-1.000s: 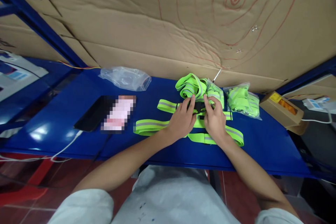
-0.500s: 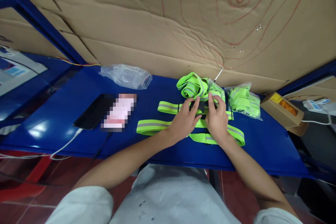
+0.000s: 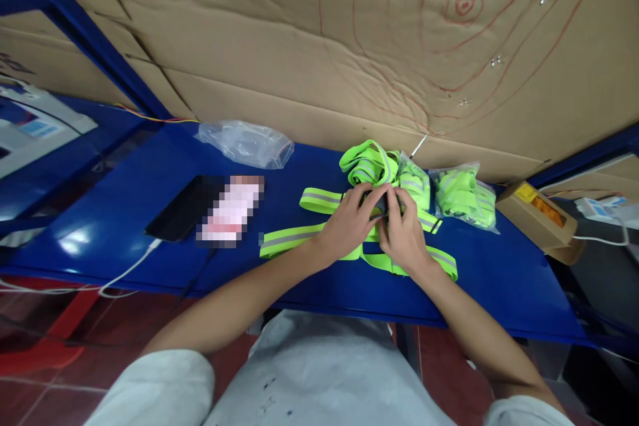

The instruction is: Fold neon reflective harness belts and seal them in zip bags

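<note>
On the blue table lie neon-green reflective straps with a grey stripe. My left hand and my right hand meet over the upper reflective strap, fingers bent and gripping its middle. Between the fingertips shows a black fitting on this strap, perhaps a buckle; the fingers cover most of it. A second strap forms a long loop nearer my body, partly under my wrists and forearms. Just beyond my fingers sits a coiled bundle of strap, beside a clear bag of straps.
Another bagged strap lies to the right, near an open cardboard box with something orange inside. A crumpled plastic bag, a black phone on a white cable and a blurred-out item lie left. A cardboard wall stands behind.
My hands have drawn closer together, the right moving left, and now cover more of the black fitting. The strap's right end has shifted slightly left and tilted downward.
</note>
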Motion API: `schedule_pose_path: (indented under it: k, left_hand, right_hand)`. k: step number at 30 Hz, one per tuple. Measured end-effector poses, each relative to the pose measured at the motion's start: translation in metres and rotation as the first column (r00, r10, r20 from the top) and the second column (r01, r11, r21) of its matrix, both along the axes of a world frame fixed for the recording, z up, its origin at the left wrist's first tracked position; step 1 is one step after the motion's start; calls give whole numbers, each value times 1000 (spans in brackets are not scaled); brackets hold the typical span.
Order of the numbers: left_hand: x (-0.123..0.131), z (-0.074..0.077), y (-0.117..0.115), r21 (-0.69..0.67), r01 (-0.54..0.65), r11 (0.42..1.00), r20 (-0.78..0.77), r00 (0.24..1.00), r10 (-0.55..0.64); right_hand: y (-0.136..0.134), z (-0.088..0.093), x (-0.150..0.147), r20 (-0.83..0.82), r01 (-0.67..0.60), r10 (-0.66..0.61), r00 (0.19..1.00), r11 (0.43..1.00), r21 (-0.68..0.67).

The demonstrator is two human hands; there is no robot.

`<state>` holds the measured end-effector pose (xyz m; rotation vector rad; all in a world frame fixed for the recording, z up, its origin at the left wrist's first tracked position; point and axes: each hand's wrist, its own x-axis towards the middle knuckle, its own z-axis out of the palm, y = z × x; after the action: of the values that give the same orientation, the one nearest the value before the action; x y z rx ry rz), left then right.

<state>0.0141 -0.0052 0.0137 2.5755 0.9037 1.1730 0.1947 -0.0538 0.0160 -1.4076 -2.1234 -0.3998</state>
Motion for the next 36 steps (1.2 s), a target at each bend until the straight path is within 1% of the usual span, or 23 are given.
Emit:
schedule_pose_path:
  k: [2, 4, 7, 9, 11, 14, 16, 18, 20, 21, 24, 26, 27, 28, 29, 31, 32, 33, 34, 36]
  left_hand:
    - [0, 1, -1, 42, 17, 999, 4, 1000, -17]
    - [1, 1, -1, 67, 25, 997, -1, 1000, -25]
    - [0, 1, -2, 82, 33, 996, -27, 999, -31]
    - [1, 0, -2, 80, 44, 996, -34, 999, -41]
    - [1, 0, -2, 60, 55, 997, -25, 998, -54]
    - [-1, 1, 1, -18, 46, 999, -3, 999, -47]
    - [-5, 4, 5, -75, 29, 997, 37, 999, -26]
    - [-12, 11, 10, -97, 72, 993, 114, 992, -61]
    - [-18, 19, 13, -99, 162, 982, 191, 971, -141]
    - [-21, 24, 14, -110, 202, 973, 220, 960, -174]
    - [-25, 34, 13, -211, 272, 939, 294, 934, -204]
    - [-25, 35, 12, -292, 350, 890, 357, 903, -238]
    - [-24, 34, 13, -331, 404, 853, 392, 881, -265]
    - [-24, 33, 13, -377, 462, 803, 426, 856, -292]
    - [-24, 31, 14, -436, 520, 735, 457, 831, -317]
    - [-25, 30, 17, -565, 605, 561, 510, 791, -339]
    - [-26, 30, 18, -622, 617, 482, 522, 785, -333]
    - [-27, 32, 19, -666, 612, 428, 522, 791, -319]
    - [-28, 34, 19, -699, 591, 403, 508, 806, -302]
    - [-29, 38, 18, -744, 526, 412, 457, 850, -261]
  right_hand:
    - [-1, 0, 1, 5, -28, 27, 1000, 999, 34]
    - [-1, 0, 3, 18, -26, 25, 1000, 998, 54]
    - [-2, 0, 3, 33, -22, 21, 999, 998, 52]
    - [-3, -1, 2, 14, -33, 33, 999, 999, 41]
    - [-2, -3, 0, -54, -42, 43, 998, 999, 19]
    - [1, -3, 1, -207, -61, 57, 977, 998, -13]
    - [3, -1, 5, -282, -74, 62, 957, 997, -32]
    - [5, 3, 12, -340, -100, 65, 938, 991, -86]
    - [7, 8, 21, -400, -160, 75, 914, 970, -183]
    - [8, 11, 25, -439, -202, 80, 895, 950, -238]
    - [8, 18, 32, -601, -332, 41, 798, 862, -383]
    - [6, 21, 32, -712, -407, -24, 701, 807, -429]
    - [5, 22, 31, -755, -440, -56, 654, 783, -439]
    - [4, 22, 29, -789, -470, -83, 609, 764, -443]
    - [2, 23, 28, -819, -501, -109, 564, 743, -444]
    - [0, 22, 25, -874, -575, -169, 455, 694, -434]
    - [0, 22, 24, -897, -610, -201, 395, 673, -419]
    - [-1, 22, 24, -912, -637, -232, 338, 657, -403]
    - [-2, 22, 23, -920, -654, -267, 286, 648, -391]
    - [-3, 24, 23, -916, -660, -339, 213, 641, -391]
